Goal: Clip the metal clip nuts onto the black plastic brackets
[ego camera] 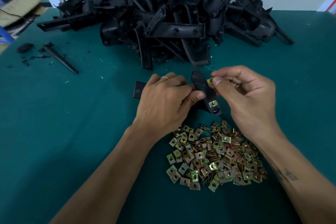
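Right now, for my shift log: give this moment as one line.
step: clipping | left hand: holds bracket | right hand: pinches clip at bracket edge | one clip already on

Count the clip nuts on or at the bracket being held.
2. One nut is clipped on the bracket near its lower end; the other nut is pinched in the right hand at the bracket's edge. The left hand may hide more.

Matt black plastic brackets lie heaped on teal cloth beside shiny yellowish metal clip nuts.
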The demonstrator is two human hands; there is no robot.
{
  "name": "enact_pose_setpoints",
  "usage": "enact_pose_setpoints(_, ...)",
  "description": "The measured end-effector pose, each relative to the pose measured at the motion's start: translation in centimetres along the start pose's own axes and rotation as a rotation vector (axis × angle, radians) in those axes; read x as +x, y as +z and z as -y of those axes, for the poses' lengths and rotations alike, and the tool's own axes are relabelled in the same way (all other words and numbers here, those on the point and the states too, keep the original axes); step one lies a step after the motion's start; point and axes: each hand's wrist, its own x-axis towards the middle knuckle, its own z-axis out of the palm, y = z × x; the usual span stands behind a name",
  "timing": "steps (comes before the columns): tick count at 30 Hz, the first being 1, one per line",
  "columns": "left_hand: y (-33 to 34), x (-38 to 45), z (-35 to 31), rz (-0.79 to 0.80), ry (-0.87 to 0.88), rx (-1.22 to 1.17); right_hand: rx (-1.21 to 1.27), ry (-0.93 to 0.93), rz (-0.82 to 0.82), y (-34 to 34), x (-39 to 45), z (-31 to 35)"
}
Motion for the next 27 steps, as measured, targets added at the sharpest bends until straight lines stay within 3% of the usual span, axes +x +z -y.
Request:
enact_pose_setpoints(13,-0.2,-0.1,0.0,0.001,-0.004,0.009,-0.114,-0.034,-0.018,0.6,-0.9,0.3)
enact_pose_setpoints(20,-0.5,-0.1,0.0,0.021,0.010,0.020,-0.221,-0.180,-0.009,1.0,-1.1,0.2)
enact_pose_setpoints(27,-0.4,-0.1,-0.1,-0.041,0.013,0.017,-0.104,-0.004,-0.014,0.8,-1.2,0.3)
